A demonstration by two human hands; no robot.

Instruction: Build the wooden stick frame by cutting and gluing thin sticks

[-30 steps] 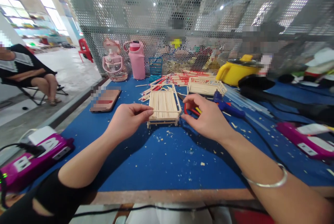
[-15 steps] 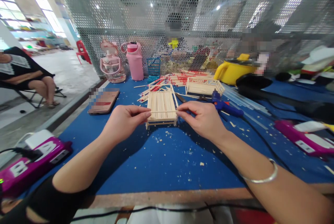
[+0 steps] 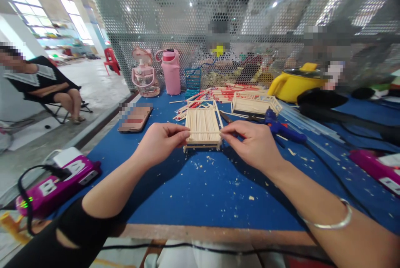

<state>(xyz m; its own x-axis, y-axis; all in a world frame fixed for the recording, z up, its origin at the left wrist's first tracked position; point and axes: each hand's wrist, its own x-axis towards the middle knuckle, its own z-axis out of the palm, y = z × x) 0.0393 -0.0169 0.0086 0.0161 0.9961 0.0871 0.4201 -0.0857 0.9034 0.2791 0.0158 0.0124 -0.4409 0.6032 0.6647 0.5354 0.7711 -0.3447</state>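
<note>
A small frame built of thin wooden sticks [image 3: 203,120] stands at the middle of the blue table, its slatted deck facing me. Across its near edge lies a single thin wooden stick [image 3: 204,133], pinched at both ends. My left hand [image 3: 162,141] grips the left end between thumb and fingers. The right end is between the thumb and forefinger of my right hand [image 3: 250,136]. Behind to the right sits a second stick frame [image 3: 254,103]. A blue glue gun [image 3: 283,128] lies right of my right hand, and dark scissors [image 3: 226,118] are partly hidden behind it.
Red-tipped sticks [image 3: 218,93] lie piled at the back, near a pink bottle [image 3: 171,74] and yellow pot [image 3: 296,86]. A phone [image 3: 136,118] and purple power strip [image 3: 59,184] are on the left. Clear glue sticks [image 3: 309,124] lie right. A person [image 3: 53,84] sits beyond the table.
The whole view has shifted, so everything appears farther right. Both hands keep their pinch on the stick at the frame's near edge.
</note>
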